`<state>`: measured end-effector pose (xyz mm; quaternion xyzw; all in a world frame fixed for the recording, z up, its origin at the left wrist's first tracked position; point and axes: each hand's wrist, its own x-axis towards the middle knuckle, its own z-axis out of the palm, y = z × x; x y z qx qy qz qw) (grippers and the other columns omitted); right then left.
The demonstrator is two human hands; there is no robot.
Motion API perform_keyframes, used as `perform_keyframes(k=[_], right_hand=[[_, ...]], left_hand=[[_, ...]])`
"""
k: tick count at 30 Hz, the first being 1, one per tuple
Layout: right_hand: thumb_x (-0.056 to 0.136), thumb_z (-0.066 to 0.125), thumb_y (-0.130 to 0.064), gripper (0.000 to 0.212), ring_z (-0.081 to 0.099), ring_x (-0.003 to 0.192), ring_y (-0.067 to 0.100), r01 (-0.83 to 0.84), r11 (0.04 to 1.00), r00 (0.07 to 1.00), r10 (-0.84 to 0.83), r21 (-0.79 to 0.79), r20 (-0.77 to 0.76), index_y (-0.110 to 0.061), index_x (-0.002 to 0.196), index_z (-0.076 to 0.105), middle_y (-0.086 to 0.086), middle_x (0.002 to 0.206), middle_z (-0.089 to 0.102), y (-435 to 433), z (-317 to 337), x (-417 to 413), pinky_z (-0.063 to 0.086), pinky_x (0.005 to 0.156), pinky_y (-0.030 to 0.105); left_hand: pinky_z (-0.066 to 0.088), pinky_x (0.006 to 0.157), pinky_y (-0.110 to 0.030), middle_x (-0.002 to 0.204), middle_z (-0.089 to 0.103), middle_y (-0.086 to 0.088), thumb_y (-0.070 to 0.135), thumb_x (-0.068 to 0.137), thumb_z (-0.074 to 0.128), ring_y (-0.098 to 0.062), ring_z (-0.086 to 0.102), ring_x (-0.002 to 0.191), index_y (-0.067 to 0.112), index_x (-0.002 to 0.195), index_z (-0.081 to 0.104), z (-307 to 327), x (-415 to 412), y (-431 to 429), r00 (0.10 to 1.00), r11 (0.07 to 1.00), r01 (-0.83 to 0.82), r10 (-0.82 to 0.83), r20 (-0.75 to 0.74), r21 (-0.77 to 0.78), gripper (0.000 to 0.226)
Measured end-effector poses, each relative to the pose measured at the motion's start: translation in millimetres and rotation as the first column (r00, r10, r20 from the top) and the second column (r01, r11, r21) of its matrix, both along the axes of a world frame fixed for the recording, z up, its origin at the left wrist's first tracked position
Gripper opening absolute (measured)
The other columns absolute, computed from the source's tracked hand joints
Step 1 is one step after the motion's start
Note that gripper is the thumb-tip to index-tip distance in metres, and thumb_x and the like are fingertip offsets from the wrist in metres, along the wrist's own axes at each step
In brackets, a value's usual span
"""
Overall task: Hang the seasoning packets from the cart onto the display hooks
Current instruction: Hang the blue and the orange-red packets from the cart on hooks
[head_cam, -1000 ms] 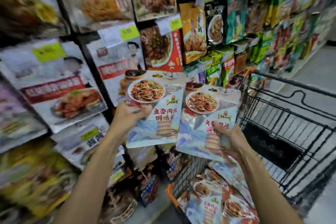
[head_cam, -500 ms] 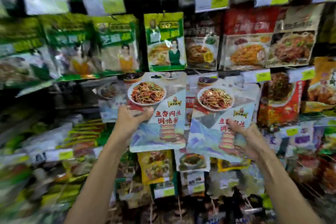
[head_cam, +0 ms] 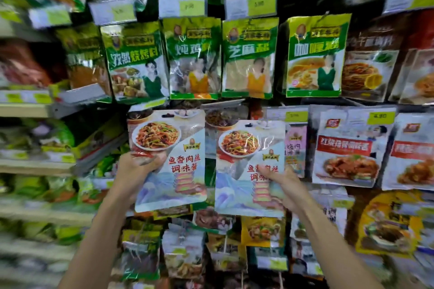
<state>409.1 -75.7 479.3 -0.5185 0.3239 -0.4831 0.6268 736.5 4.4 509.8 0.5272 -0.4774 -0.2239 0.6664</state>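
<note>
I hold two matching seasoning packets up in front of the display wall, each printed with a plate of stir-fried shreds and red characters. My left hand [head_cam: 137,169] grips the left packet [head_cam: 173,171] by its left edge, thumb across the front. My right hand [head_cam: 285,185] grips the right packet [head_cam: 242,171] at its right side, thumb over the red characters. Both packets stand upright, just below a row of green packets [head_cam: 250,56] that hang on hooks. The hooks behind my packets are hidden. The cart is out of view.
Hanging packets fill the wall: red and white ones [head_cam: 350,148] to the right, yellow price tags [head_cam: 261,4] above each row, smaller packets [head_cam: 183,248] below. Shelves [head_cam: 35,164] with blurred green goods run along the left.
My view has swung left from the cart to face the display wall. Both hands kept their packets and raised them a little toward the row beneath the green packets.
</note>
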Motion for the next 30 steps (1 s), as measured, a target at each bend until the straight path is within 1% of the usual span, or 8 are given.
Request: perform_keyframes(k=[3,8,16,19,22,25,27,30], right_hand=[[0.074,0.072,-0.015,0.004,0.069,0.061,0.024,-0.022,0.999,1.0,0.022,0.027,-0.003,-0.012,0.077,0.071,0.01,0.076,0.073,-12,-5,33,0.057,0.053,0.04],[0.069,0.074,-0.019,0.016,0.069,0.063,0.023,-0.026,1.0,1.0,0.026,0.014,0.005,-0.01,0.082,0.07,0.01,0.077,0.073,-28,-3,64,0.057,0.057,0.038],[0.068,0.075,-0.023,0.029,0.068,0.059,0.025,0.014,1.0,1.0,-0.013,0.015,-0.023,-0.005,0.089,0.068,0.015,0.079,0.071,-51,2,80,0.057,0.048,0.036],[0.067,0.076,-0.024,0.04,0.071,0.064,0.023,0.017,1.0,1.0,-0.017,0.004,-0.009,-0.004,0.099,0.065,0.01,0.079,0.074,-58,2,81,0.055,0.05,0.033],[0.07,0.074,-0.022,0.033,0.071,0.067,0.021,0.017,0.999,1.0,-0.017,-0.029,-0.004,-0.004,0.097,0.066,0.008,0.08,0.075,-64,3,82,0.057,0.055,0.033],[0.081,0.07,-0.013,0.018,0.071,0.066,0.019,0.019,0.999,1.0,-0.019,-0.03,-0.01,-0.004,0.096,0.066,0.007,0.078,0.074,-70,6,84,0.057,0.055,0.032],[0.084,0.067,-0.009,0.015,0.07,0.065,0.018,0.03,0.999,0.999,-0.03,-0.024,-0.013,-0.003,0.098,0.065,0.006,0.076,0.074,-73,8,84,0.055,0.053,0.029],[0.086,0.066,-0.008,0.011,0.07,0.065,0.019,0.034,0.999,0.999,-0.034,-0.025,-0.028,-0.004,0.096,0.065,0.006,0.075,0.073,-78,8,84,0.056,0.054,0.029]], left_hand=[[0.047,0.063,-0.034,0.062,0.064,-0.005,0.012,0.071,0.08,-0.017,0.055,0.062,-0.012,0.069,0.062,-4,27,-8,0.999,0.999,-0.032,0.032,0.002,0.015,0.03],[0.048,0.071,-0.042,0.074,0.065,-0.015,0.009,0.073,0.079,-0.022,0.057,0.07,-0.015,0.076,0.062,-5,44,-24,0.999,0.999,-0.019,0.02,-0.033,0.031,0.029],[0.049,0.073,-0.046,0.082,0.063,-0.021,0.004,0.077,0.074,-0.026,0.056,0.077,-0.019,0.077,0.061,0,43,-42,0.995,0.999,0.027,-0.023,-0.093,0.043,0.027],[0.044,0.071,-0.044,0.08,0.058,-0.024,0.004,0.078,0.073,-0.027,0.051,0.075,-0.025,0.071,0.052,1,43,-46,0.995,0.999,0.046,-0.044,-0.086,0.025,0.037],[0.047,0.073,-0.046,0.081,0.059,-0.026,0.003,0.078,0.073,-0.028,0.053,0.076,-0.026,0.071,0.052,3,42,-47,0.994,0.999,0.048,-0.048,-0.102,0.004,0.037],[0.048,0.069,-0.045,0.072,0.061,-0.02,0.003,0.078,0.074,-0.025,0.053,0.072,-0.016,0.061,0.058,4,44,-48,0.996,1.0,0.028,-0.028,-0.079,-0.001,0.03],[0.045,0.063,-0.038,0.057,0.058,-0.01,0.004,0.077,0.074,-0.021,0.051,0.065,0.009,0.042,0.058,4,46,-49,0.999,1.0,0.012,-0.013,-0.044,-0.012,0.04],[0.044,0.057,-0.031,0.051,0.058,0.001,0.007,0.077,0.075,-0.015,0.051,0.057,0.013,0.039,0.057,5,48,-50,1.0,1.0,0.01,-0.01,-0.016,-0.022,0.042]])
